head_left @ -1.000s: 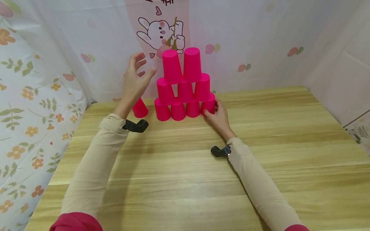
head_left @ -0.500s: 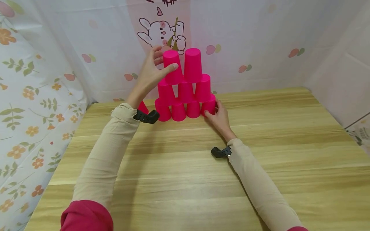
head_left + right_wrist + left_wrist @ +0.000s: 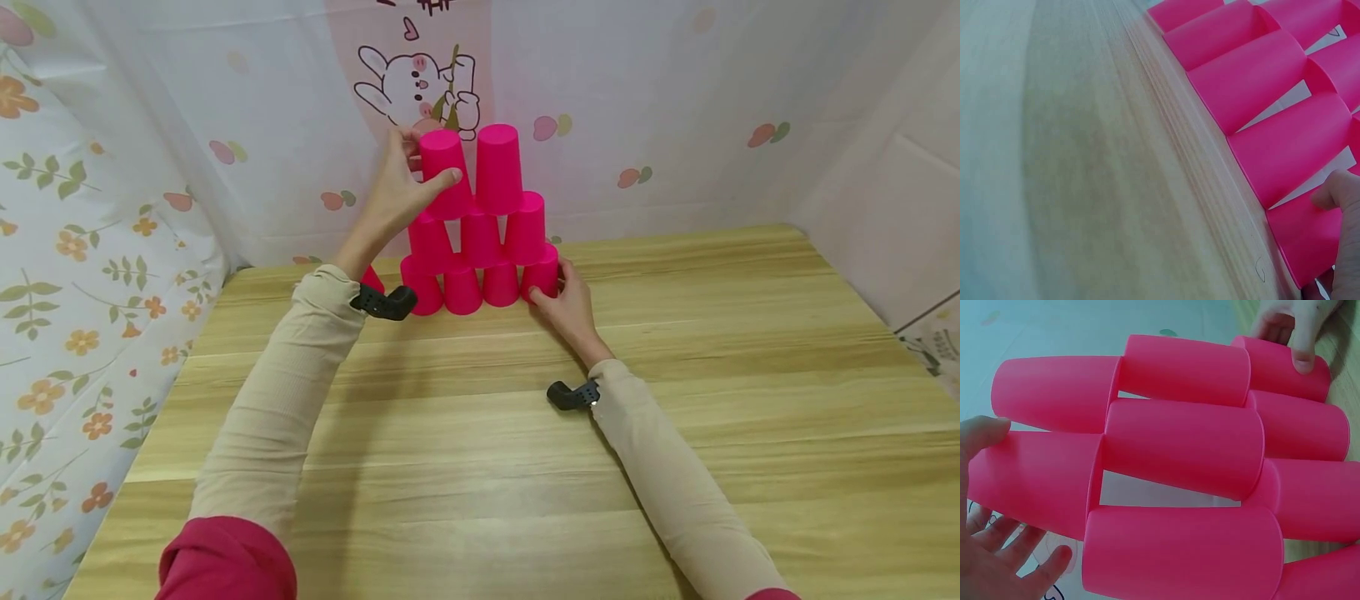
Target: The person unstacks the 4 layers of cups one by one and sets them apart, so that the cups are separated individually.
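Pink plastic cups stand upside down in a three-tier stack. My left hand (image 3: pixel 392 198) grips the left cup (image 3: pixel 444 155) of the top tier, thumb across its front and fingers behind. The left wrist view shows that cup (image 3: pixel 1035 481) with its rim resting on the tier below. Beside it stands the other top cup (image 3: pixel 498 171). Low on the right, my right hand (image 3: pixel 572 310) holds the end cup (image 3: pixel 540 273) of the bottom row between thumb and fingers. In the right wrist view, the right thumb (image 3: pixel 1330 190) lies on that cup's side.
A separate pink cup (image 3: pixel 372 282) stands left of the stack, mostly hidden by the left wrist. The wooden table (image 3: pixel 480 450) meets a patterned cloth backdrop (image 3: pixel 637 108) close behind the cups. Another floral cloth (image 3: pixel 82 333) hangs along the left side.
My left hand has moved right from beside the stack and taken hold of the top tier's left cup. My right hand keeps its place on the bottom end cup.
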The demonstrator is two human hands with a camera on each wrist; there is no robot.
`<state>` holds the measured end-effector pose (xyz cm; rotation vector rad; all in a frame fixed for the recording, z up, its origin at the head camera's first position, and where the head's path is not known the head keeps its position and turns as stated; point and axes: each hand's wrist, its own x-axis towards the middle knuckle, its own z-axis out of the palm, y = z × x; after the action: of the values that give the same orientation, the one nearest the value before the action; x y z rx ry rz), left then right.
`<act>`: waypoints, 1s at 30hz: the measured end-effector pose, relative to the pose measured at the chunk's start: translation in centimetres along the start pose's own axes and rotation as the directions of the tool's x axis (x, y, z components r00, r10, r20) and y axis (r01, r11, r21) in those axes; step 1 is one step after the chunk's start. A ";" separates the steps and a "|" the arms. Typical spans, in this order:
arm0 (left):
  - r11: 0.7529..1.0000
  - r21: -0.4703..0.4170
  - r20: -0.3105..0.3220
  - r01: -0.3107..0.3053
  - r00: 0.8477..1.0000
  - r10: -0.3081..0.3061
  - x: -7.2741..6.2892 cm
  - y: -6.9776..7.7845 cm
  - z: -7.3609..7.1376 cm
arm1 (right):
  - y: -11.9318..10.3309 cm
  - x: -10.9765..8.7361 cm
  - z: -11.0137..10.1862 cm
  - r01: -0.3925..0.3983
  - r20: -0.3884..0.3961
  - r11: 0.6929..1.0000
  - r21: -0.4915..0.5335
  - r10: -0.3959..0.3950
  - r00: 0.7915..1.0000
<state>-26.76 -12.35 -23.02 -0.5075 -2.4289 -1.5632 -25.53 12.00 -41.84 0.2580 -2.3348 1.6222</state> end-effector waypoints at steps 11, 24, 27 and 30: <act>0.999 0.042 -0.006 -0.005 1.000 0.005 -0.3 0.1 -0.5 | 0.0 -0.1 0.1 0.012 0.002 1.000 -0.012 -0.012 1.000; 0.997 0.053 -0.090 -0.059 0.994 0.064 -0.3 0.2 -1.7 | -0.1 -0.1 -0.1 -0.008 0.011 1.000 -0.021 0.009 1.000; 0.995 0.058 -0.119 -0.083 0.989 0.089 -0.5 0.2 -2.2 | -0.1 -0.1 -0.1 -0.007 0.015 0.999 -0.033 0.007 1.000; 0.995 0.066 -0.141 -0.077 0.986 0.086 -0.9 0.0 -2.9 | 0.0 0.0 0.0 -0.006 0.020 1.000 -0.030 0.007 1.000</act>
<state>-25.98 -15.10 -22.09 -0.4605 -2.3099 -1.4367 -25.48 12.02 -41.84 0.2618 -2.3758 1.5931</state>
